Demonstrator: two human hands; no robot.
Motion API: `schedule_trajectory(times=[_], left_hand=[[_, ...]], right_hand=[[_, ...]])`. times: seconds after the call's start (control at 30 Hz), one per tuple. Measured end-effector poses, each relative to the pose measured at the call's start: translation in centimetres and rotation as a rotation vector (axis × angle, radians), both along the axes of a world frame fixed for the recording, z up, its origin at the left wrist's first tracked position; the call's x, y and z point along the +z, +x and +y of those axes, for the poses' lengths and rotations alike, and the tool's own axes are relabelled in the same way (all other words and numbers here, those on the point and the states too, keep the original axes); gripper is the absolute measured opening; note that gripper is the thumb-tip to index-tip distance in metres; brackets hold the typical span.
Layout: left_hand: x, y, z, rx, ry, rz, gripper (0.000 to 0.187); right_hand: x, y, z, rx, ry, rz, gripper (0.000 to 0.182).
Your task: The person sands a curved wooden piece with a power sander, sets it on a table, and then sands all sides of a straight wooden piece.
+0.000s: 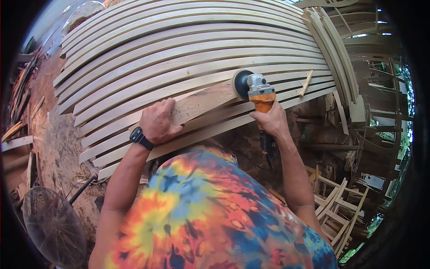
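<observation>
My right hand (273, 119) is wrapped round the orange body of an angle grinder (261, 92) with a grey metal head. Its round dark sanding disc (242, 84) stands on edge at the right end of a short wooden board (204, 102). That board lies at a slant across several long pale wooden slats (192, 54). At its left end, my left hand (157, 120) grips the board, thumb on the near side and fingers over the top. A dark watch (139, 136) is on my left wrist.
More slats (333, 54) lie crosswise at the right, and a small offcut (306, 83) rests on the row. A round fan (54, 226) stands at lower left. Scrap wood (340, 210) is piled at lower right, and more lies on the dirt ground (56, 130) at left.
</observation>
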State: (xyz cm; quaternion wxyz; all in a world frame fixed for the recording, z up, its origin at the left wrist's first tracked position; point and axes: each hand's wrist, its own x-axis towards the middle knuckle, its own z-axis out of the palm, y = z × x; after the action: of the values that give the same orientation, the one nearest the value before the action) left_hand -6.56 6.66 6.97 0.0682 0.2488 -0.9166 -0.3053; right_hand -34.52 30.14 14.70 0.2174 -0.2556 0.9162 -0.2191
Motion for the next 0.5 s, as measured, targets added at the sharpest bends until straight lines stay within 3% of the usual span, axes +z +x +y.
schedule_trajectory(times=[0.17,0.27,0.33,0.5], left_hand=[[-0.08,0.16,0.03,-0.004,-0.01,0.016,0.062],[0.11,0.17,0.02,-0.003,-0.009,0.011,0.063],[-0.04,0.06,-0.01,-0.001,-0.007,0.019,0.063],[-0.07,0.17,0.01,-0.009,-0.016,0.025,0.065]], right_hand=[[0.34,0.86,-0.37,0.004,0.012,-0.07,0.066],[0.77,0.35,-0.56,-0.039,-0.003,0.006,0.057],[0.57,-0.09,-0.45,-0.06,0.031,-0.125,0.066],[0.34,0.39,-0.28,0.011,0.015,-0.039,0.065]])
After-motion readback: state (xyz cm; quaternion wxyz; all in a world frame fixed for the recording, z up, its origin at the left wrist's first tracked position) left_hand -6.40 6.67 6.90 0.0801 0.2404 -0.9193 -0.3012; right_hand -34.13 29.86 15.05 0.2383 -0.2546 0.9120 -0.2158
